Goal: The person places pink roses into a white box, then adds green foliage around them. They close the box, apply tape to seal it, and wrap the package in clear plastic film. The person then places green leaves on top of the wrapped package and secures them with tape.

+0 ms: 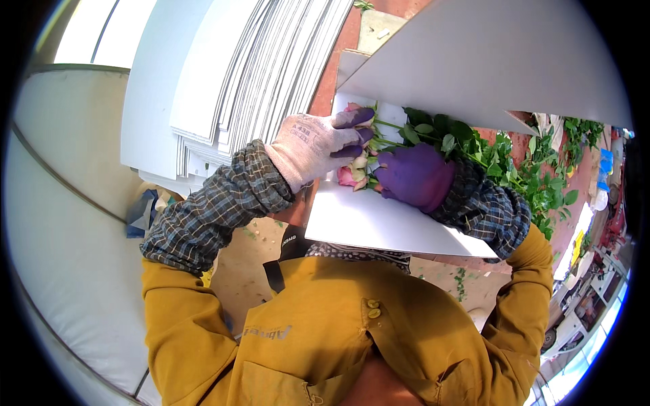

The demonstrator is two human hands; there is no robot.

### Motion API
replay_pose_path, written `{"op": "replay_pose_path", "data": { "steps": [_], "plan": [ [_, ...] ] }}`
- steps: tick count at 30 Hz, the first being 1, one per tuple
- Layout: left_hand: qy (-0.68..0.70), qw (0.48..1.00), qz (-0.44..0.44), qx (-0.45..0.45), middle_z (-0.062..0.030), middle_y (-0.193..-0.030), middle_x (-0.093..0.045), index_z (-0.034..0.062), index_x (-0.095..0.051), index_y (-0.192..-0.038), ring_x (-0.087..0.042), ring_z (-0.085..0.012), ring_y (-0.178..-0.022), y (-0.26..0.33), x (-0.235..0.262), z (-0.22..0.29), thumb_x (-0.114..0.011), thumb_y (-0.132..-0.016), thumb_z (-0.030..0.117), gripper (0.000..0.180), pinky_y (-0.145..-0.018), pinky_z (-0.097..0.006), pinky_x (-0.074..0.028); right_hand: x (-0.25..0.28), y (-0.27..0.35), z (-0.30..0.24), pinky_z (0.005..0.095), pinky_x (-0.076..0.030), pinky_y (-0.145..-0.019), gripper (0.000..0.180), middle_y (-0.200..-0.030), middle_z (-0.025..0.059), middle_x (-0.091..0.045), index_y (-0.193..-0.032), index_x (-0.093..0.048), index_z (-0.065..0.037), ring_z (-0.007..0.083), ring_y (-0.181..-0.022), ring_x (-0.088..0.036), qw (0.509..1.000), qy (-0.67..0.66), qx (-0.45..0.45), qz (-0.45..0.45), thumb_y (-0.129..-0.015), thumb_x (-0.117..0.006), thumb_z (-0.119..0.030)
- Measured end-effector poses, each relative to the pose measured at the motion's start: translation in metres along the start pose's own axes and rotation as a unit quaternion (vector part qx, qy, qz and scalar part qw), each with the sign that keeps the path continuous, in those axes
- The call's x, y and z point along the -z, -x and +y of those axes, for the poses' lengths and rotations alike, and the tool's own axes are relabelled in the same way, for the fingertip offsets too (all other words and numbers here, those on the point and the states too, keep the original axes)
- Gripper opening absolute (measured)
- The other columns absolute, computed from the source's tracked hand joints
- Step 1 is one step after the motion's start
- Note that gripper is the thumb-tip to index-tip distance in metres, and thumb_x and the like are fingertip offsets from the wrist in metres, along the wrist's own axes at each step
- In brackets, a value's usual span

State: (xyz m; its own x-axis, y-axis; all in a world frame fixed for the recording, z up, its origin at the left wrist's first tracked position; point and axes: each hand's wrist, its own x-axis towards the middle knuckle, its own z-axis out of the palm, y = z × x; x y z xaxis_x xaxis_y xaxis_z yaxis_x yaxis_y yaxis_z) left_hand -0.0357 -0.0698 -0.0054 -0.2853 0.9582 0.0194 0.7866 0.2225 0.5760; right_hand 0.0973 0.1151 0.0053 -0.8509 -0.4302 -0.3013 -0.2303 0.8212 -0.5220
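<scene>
A bunch of pink and cream roses (355,172) lies inside a folded white cardboard sheet (379,220), green stems and leaves (447,139) trailing to the right. My left hand (318,145), in a grey glove with purple fingertips, rests on the flower heads with its fingers curled over them. My right hand (414,177), in a purple-palmed glove, presses on the stems just right of the heads. The upper flap of the cardboard (494,61) rises above both hands.
A tall stack of white cardboard sheets (237,74) stands at upper left. A white padded surface (61,223) curves along the left. More leafy stems (548,189) lie on the reddish floor at right. My yellow jacket fills the lower frame.
</scene>
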Motion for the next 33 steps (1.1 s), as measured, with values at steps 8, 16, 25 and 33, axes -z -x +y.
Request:
{"op": "replay_pose_path", "data": {
  "steps": [8,16,25,33],
  "plan": [
    [-0.073,0.997,-0.014,-0.037,-0.0054,-0.127,-0.056,0.01,-0.065,-0.107,-0.065,-0.0226,-0.075,0.0,0.002,0.007,-0.063,-0.081,0.019,0.028,-0.064,-0.031,-0.054,0.008,-0.012,0.0,0.0391,-0.053,-0.063,0.021,-0.082,0.015,-0.065,-0.081,-0.066,-0.002,0.0282,-0.075,-0.065,0.985,0.068,-0.02,-0.155,-0.076,-0.056,-0.02],
    [-0.118,0.992,-0.038,-0.028,-0.0105,-0.13,-0.054,0.0103,-0.063,-0.111,-0.067,-0.0254,-0.073,0.001,-0.007,0.031,-0.069,-0.075,0.027,0.04,-0.059,-0.035,-0.055,0.048,0.048,0.004,0.0402,-0.049,-0.074,0.029,-0.094,0.0134,-0.061,-0.097,-0.06,-0.005,0.0292,-0.087,-0.061,0.99,-0.109,0.024,-0.083,-0.081,-0.055,-0.028],
    [-0.102,0.991,-0.04,-0.071,-0.0119,-0.123,-0.058,0.0113,-0.064,-0.109,-0.066,-0.0265,-0.066,-0.013,-0.004,0.044,-0.073,-0.07,0.026,0.043,-0.054,-0.036,-0.053,0.223,0.198,0.263,0.031,-0.053,-0.073,0.016,-0.087,0.0133,-0.067,-0.095,-0.065,0.001,0.0217,-0.076,-0.065,0.87,0.023,-0.282,0.404,-0.084,-0.063,-0.01],
    [0.043,0.991,-0.113,0.058,-0.0149,-0.116,-0.059,0.002,-0.061,-0.106,-0.065,-0.0269,-0.087,-0.013,-0.02,0.035,-0.075,-0.067,0.024,0.046,-0.067,-0.038,-0.053,0.33,0.143,0.41,0.038,-0.04,-0.103,0.066,-0.135,0.0145,-0.048,-0.141,-0.036,-0.016,0.0333,-0.121,-0.049,0.753,0.265,-0.501,0.335,-0.081,-0.062,-0.007]
  ]
}}
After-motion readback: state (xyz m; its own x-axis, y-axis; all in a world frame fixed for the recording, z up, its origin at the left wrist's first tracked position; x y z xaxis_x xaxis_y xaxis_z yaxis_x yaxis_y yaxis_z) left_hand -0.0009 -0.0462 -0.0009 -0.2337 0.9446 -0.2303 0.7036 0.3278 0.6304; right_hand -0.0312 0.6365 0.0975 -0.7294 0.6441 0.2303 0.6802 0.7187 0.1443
